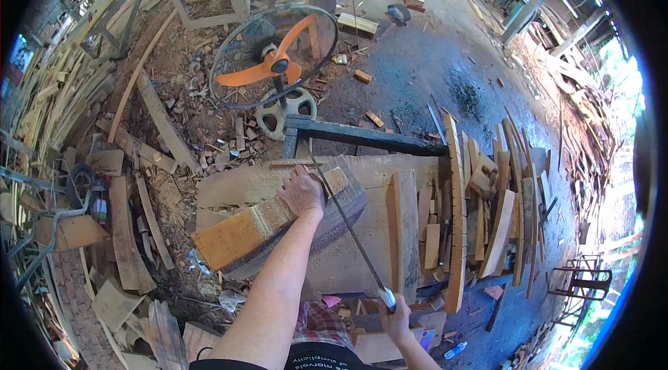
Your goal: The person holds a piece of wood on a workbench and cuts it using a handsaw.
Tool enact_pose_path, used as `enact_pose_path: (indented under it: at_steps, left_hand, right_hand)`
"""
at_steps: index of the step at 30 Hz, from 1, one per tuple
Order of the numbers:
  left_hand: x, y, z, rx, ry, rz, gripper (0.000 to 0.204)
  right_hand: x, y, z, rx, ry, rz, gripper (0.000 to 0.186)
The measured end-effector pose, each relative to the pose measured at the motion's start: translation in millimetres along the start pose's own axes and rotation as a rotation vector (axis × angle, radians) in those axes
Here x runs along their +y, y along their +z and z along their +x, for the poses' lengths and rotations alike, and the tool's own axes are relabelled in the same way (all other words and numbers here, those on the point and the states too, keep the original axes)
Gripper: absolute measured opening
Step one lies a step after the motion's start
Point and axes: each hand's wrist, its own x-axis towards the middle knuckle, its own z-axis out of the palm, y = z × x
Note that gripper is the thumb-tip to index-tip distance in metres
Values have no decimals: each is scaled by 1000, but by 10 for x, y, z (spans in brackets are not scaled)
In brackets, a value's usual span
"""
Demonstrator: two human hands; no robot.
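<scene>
A thick wooden block (233, 239), yellowish on top and dusted with sawdust, lies slanting across the workbench (376, 220). My left hand (303, 192) grips it near its far right end, fingers curled over the top. In my right hand (395, 321), low and right of centre, is the handle of a handsaw (353, 241). Its long, narrow dark blade shows nearly edge-on and crosses the block's far end just right of my left fingers. Whether the blade has cut into the wood, I cannot tell.
Curved wooden slats (456, 231) are stacked on the bench's right side. A floor fan (278, 67) with orange blades stands beyond the bench. Offcuts and long boards (167, 123) litter the ground at left. A chair (584, 281) is at far right.
</scene>
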Motion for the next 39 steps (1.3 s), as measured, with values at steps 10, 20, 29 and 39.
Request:
enact_pose_path:
  at_steps: [10,20,29,39]
  left_hand:
    - [-47,148,-33,-43,-4,-12,20]
    - [54,55,-124,-18,16,-78,18]
    - [1,-73,-12,-11,1,-134,19]
    - [14,71,-74,-58,7,-144,20]
  right_hand:
    - [-287,603,1152,-29,33,29,20]
    - [-305,246,705,-25,96,56,18]
    - [-152,130,401,-16,-5,-20,16]
    - [-207,596,1194,20,-33,45,18]
